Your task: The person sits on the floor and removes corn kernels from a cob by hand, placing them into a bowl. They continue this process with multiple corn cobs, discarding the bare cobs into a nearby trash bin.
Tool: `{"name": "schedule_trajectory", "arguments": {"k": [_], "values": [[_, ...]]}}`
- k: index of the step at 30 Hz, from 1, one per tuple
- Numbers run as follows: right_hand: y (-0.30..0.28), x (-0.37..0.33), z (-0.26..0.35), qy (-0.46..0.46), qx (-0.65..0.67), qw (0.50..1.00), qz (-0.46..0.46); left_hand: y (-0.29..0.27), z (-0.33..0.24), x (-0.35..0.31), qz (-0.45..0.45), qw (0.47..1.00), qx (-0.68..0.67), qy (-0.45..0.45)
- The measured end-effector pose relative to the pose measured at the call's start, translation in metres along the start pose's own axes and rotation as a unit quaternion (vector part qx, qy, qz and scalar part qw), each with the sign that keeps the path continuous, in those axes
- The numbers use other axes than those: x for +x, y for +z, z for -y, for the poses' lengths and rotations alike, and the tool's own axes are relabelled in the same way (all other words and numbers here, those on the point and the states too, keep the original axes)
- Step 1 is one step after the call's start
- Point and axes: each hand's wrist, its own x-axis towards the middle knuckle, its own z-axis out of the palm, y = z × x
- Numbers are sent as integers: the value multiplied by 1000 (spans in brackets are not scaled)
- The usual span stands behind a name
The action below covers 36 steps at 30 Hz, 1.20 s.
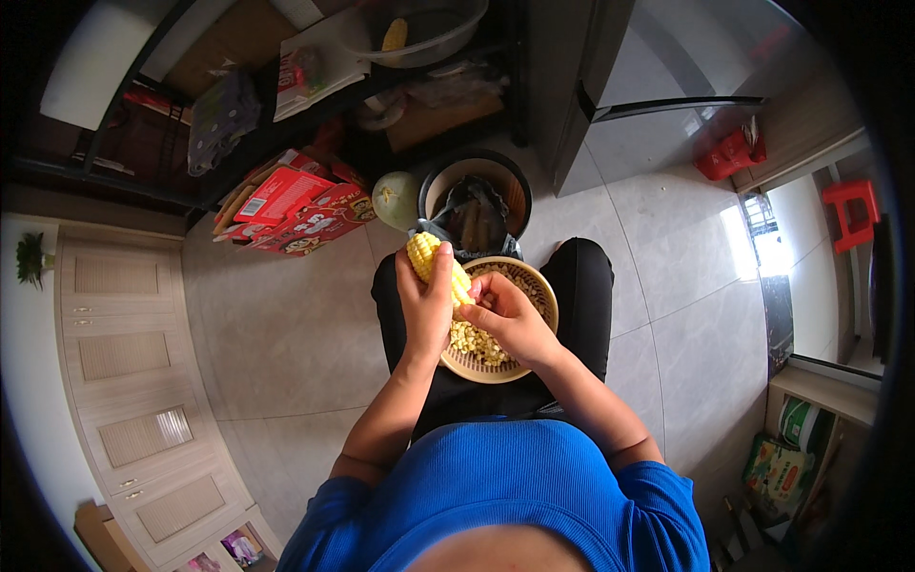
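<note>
A yellow corn cob (pixel 426 257) slants over my lap, with my left hand (pixel 426 303) wrapped round it and the thumb along its side. At the cob's lower end, the fingers of my right hand (pixel 512 322) are bent in against the kernels, thumb and fingertips close together. Both hands are above a tan basket (pixel 545 291) resting on my thighs. Loose pale-yellow corn kernels (pixel 479 345) lie in it. My right hand and the cob hide part of the basket's inside.
Beyond my knees stands a round bin (pixel 519 181) with a dark bag in it. A pale green melon (pixel 395 198) and red cardboard boxes (pixel 295 205) are left of it. A shelf holds a clear bowl (pixel 457 38) with another corn cob (pixel 395 35). A red stool (pixel 851 212) is far right.
</note>
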Motion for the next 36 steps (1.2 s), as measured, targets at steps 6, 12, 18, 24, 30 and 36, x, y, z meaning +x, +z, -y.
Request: {"name": "schedule_trajectory", "arguments": {"k": [6, 12, 18, 24, 30, 36], "values": [[7, -3, 7, 3, -5, 1000, -3, -2, 3, 1, -6, 1000, -3, 8], [9, 0, 10, 33, -20, 999, -38, -3, 7, 3, -1, 1000, 8, 17], [8, -3, 1, -34, -23, 998, -50, 1, -2, 2, 17, 999, -35, -26], [7, -10, 11, -56, -227, 970, -65, 2, -3, 3, 9, 999, -43, -28], [13, -11, 23, -146, -372, 909, -115, -1, -4, 4, 18, 1000, -20, -16], [5, -9, 31, -154, -438, 882, -75, -3, -5, 2, 41, 997, 69, 17]]}}
